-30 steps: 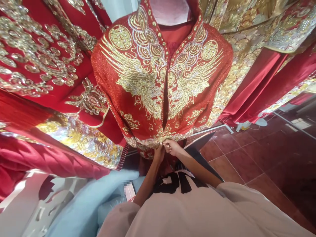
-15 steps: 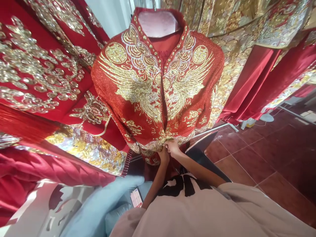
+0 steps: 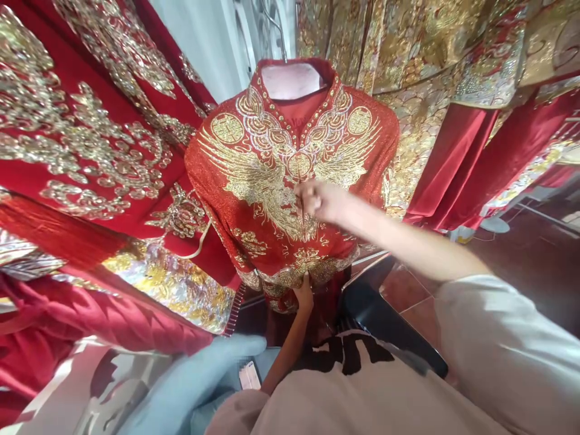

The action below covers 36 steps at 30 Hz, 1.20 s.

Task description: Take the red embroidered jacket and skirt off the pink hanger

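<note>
A red jacket (image 3: 254, 181) with gold and silver embroidery hangs on a mannequin in front of me. Its front opening runs down the middle and looks closed. My left hand (image 3: 303, 296) grips the jacket's bottom hem at the centre, fingers closed on the cloth. My right hand (image 3: 319, 199) is raised at the jacket's mid-front seam, fingers pinched together on the opening; it is slightly blurred by motion, so what it pinches is hidden.
More red and gold embroidered garments (image 3: 86, 151) hang close on the left and behind on the right (image 3: 430, 78). Red satin cloth (image 3: 457, 163) drapes at right. A dark stand base (image 3: 389, 314) sits on the red tiled floor (image 3: 534, 260). Pale blue fabric (image 3: 181, 386) lies at lower left.
My right hand has left the hem and risen to the middle of the jacket's front. My left hand stays on the hem. The camera view has tilted upward.
</note>
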Motion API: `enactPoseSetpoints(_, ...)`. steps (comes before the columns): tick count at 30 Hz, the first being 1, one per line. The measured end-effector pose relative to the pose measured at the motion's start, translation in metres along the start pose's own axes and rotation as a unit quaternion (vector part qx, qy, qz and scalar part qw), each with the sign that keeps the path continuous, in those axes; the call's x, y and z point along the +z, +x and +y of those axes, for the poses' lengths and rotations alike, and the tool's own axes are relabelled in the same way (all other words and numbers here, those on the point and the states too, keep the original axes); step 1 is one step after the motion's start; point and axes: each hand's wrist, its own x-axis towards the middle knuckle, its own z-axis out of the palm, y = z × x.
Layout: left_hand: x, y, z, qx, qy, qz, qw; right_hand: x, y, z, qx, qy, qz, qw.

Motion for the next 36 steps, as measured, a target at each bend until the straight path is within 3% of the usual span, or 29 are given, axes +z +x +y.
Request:
enactPoseSetpoints(3,0.005,-0.008,0.008,0.01,0.001,0.014,1.0,0.013,-0.016,-0.046,-0.154,-0.086,-0.066,0.982)
enactPoseSetpoints(6,0.007,-0.011,0.013,0.004,0.03,0.016,0.999,0.0,-0.01,-0.046,-0.287,-0.229,-0.075,0.927)
enactPoseSetpoints(8,0.005,-0.007,0.013,-0.005,0.049,0.011,0.999,-0.024,0.004,-0.041,-0.392,-0.311,-0.037,0.865)
enactPoseSetpoints(11,0.0,0.001,0.01,0.001,0.048,0.007,0.999,-0.069,0.023,-0.059,-0.579,-0.355,0.124,0.723)
enactPoseSetpoints(13,-0.003,0.004,0.008,0.009,0.039,0.002,0.999,-0.099,0.033,-0.085,-0.639,-0.38,0.203,0.637)
enactPoseSetpoints(14,-0.004,0.004,0.007,0.01,0.035,-0.003,0.999,-0.112,0.036,-0.099,-0.645,-0.4,0.213,0.615)
enactPoseSetpoints(16,-0.005,-0.002,0.004,0.006,0.033,-0.012,0.999,-0.135,0.043,-0.121,-0.627,-0.445,0.19,0.611)
enactPoseSetpoints(19,-0.004,-0.016,-0.001,-0.01,0.034,-0.03,0.999,-0.158,0.055,-0.135,-0.581,-0.458,0.14,0.658)
enactPoseSetpoints(22,-0.003,-0.022,-0.006,-0.028,0.039,-0.041,0.998,-0.168,0.076,-0.131,-0.555,-0.417,0.123,0.71)
enactPoseSetpoints(26,-0.002,-0.007,-0.008,-0.032,0.049,-0.02,0.998,-0.169,0.103,-0.124,-0.5,-0.395,0.122,0.761)
enactPoseSetpoints(28,-0.003,0.002,-0.007,-0.026,0.048,-0.01,0.998,-0.165,0.1,-0.119,-0.507,-0.382,0.178,0.752)
enactPoseSetpoints(29,-0.003,0.005,-0.007,-0.023,0.046,-0.007,0.999,-0.16,0.094,-0.114,-0.531,-0.365,0.231,0.729)
enactPoseSetpoints(31,-0.005,0.007,-0.009,-0.018,0.039,-0.003,0.999,-0.143,0.073,-0.094,-0.597,-0.311,0.345,0.654)
enactPoseSetpoints(33,-0.005,0.006,-0.012,-0.014,0.033,-0.003,0.999,-0.115,0.048,-0.063,-0.654,-0.265,0.387,0.593)
enactPoseSetpoints(34,-0.005,0.005,-0.013,-0.013,0.031,-0.004,0.999,-0.098,0.038,-0.047,-0.669,-0.261,0.358,0.597)
enactPoseSetpoints(36,-0.006,0.004,-0.016,-0.013,0.032,-0.004,0.999,-0.061,0.025,-0.017,-0.655,-0.275,0.241,0.661)
